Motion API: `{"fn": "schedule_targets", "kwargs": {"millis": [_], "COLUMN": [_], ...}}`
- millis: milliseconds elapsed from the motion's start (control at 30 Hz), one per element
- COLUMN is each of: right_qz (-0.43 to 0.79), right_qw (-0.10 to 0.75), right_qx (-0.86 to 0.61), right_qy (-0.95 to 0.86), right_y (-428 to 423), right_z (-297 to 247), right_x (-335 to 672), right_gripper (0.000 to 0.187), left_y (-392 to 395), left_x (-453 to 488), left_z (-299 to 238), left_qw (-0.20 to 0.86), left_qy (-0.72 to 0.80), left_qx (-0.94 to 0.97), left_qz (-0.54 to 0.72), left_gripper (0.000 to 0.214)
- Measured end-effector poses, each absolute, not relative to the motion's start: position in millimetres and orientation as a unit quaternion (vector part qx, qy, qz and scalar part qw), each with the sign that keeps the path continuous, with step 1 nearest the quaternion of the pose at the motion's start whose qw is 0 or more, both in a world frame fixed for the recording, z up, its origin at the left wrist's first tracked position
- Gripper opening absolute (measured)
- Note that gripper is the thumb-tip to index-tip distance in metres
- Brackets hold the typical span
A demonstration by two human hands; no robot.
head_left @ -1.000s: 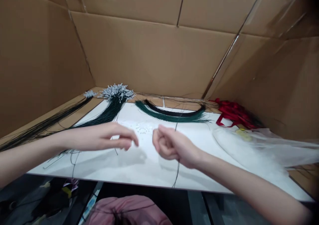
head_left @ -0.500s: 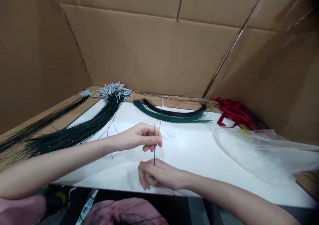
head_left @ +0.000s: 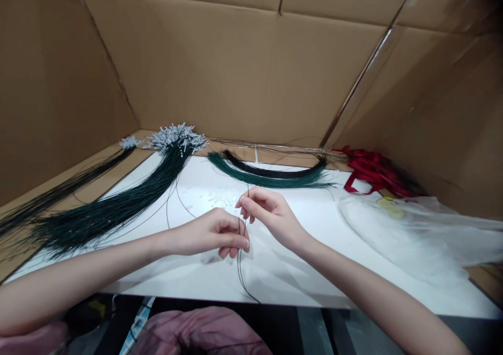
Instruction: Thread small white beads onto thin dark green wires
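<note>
Near the middle of the white board, my left hand (head_left: 220,234) pinches a thin dark wire (head_left: 240,274) between thumb and fingers. Two lengths of it hang below that hand, and one curves toward the board's front edge. Just above and to the right, my right hand (head_left: 273,213) has its thumb and index finger closed on the wire's upper part, whose tip points up past the fingers. Small white bits (head_left: 220,196) lie scattered on the board behind the hands. Whether anything tiny sits between the fingertips is hidden.
Green wires with white beaded tips (head_left: 175,137) lie at left, beside a thinner dark bundle (head_left: 90,169). Curved green wires (head_left: 271,180) and black wires (head_left: 275,173) lie behind. Red ribbon (head_left: 369,169) and a translucent plastic bag (head_left: 396,240) sit right. Cardboard walls (head_left: 220,72) enclose the board (head_left: 314,271).
My right hand has risen from below my left hand to above it, now gripping the wire's upper part. My left hand has lowered slightly, still pinching the wire.
</note>
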State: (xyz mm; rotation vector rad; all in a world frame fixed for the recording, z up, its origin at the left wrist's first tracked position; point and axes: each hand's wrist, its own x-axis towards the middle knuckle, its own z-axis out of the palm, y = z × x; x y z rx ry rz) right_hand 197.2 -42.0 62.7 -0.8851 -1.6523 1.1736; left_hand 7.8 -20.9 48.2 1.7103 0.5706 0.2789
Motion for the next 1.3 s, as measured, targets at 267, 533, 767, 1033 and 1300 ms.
{"fn": "schedule_targets", "kwargs": {"millis": [267, 533, 767, 1033, 1300], "right_qz": [0.494, 0.567, 0.642, 0.671, 0.7], "right_qw": [0.473, 0.369, 0.374, 0.367, 0.388], "right_qx": [-0.396, -0.381, -0.316, -0.322, -0.291], "right_qy": [-0.613, -0.63, -0.59, -0.558, -0.524], "right_y": [-42.2, -47.4, -48.1, -50.3, -49.8], "right_z": [42.5, 16.5, -2.0, -1.3, 0.9], "right_x": [204.0, 195.5, 196.7, 194.6, 197.4], "right_gripper": [0.022, 0.028, 0.038, 0.032, 0.036], "left_y": [-9.8, -3.9, -7.1, -7.0, -0.9], "left_x": [-7.8, -4.3, 4.3, 6.3, 2.2], "left_z": [51.0, 59.5, 57.3, 51.6, 50.6], "left_qw": [0.557, 0.586, 0.583, 0.512, 0.532], "left_qy": [0.303, 0.282, 0.273, 0.311, 0.293], "left_qx": [0.723, 0.703, 0.715, 0.753, 0.731], "left_qz": [0.272, 0.289, 0.272, 0.273, 0.31], "left_gripper": [0.031, 0.024, 0.018, 0.021, 0.019]}}
